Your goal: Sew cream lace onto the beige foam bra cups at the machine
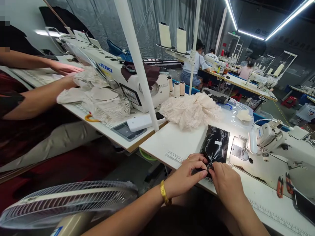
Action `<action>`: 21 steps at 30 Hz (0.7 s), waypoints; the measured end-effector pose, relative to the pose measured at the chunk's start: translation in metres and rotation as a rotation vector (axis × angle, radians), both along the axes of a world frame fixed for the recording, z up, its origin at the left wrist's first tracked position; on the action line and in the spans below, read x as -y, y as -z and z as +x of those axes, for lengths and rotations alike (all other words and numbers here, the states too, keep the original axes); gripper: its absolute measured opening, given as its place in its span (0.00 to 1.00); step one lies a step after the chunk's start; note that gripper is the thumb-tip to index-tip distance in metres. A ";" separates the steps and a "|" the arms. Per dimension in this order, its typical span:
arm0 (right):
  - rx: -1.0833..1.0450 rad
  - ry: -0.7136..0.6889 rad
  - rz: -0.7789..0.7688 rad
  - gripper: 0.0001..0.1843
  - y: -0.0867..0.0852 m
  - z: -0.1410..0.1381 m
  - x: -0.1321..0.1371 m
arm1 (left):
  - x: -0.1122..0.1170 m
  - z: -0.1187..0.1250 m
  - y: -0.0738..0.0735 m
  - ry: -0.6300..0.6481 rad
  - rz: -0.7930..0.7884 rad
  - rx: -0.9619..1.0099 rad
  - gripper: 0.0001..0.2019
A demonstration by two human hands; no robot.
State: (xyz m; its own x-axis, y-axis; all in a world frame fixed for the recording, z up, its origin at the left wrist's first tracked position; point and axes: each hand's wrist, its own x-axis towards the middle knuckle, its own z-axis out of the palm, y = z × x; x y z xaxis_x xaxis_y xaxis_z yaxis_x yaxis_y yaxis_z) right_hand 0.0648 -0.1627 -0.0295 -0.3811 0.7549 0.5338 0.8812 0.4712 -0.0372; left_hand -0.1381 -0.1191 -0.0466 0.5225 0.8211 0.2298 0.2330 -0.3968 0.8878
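At the near edge of the white counter point(157, 146) lies a black packet point(216, 150), its near end partly covered by two hands; from where I stand, glare on the glossy wrap makes the contents hard to read. A phone point(305, 206) is cut off at the right. Beyond the packet sits a lace heap point(190, 109); to its right stands a sewing machine point(267, 137), with orange-handled snips point(280, 187) nearer. A white pole point(134, 55) blocks part of a second machine point(108, 67), beside which a co-worker's hand point(66, 68) rests on pale fabric point(98, 101). A fan point(66, 205) fills the lower left. The left hand point(192, 172), palm inward, and the right hand point(226, 180), knuckles up, nearly meet, each pinching the packet's near end; the right fingertips are mostly concealed.
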 end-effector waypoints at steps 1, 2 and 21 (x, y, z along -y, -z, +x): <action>-0.019 0.025 -0.007 0.22 0.002 0.001 -0.001 | 0.003 -0.001 -0.001 0.017 0.009 -0.027 0.09; -0.051 0.064 -0.027 0.22 0.006 0.007 -0.001 | 0.006 -0.003 -0.003 0.049 0.026 -0.059 0.07; -0.205 -0.127 0.172 0.26 0.065 -0.016 0.017 | -0.133 0.061 -0.087 -0.121 0.318 -0.140 0.19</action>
State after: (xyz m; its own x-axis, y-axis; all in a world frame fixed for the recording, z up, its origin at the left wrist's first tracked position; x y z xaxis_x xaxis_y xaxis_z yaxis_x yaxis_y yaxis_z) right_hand 0.0488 -0.1797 -0.0947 -0.3380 0.5999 0.7252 0.7969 0.5924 -0.1185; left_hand -0.0771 0.0138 0.0407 0.4705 0.7779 0.4166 0.4057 -0.6099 0.6807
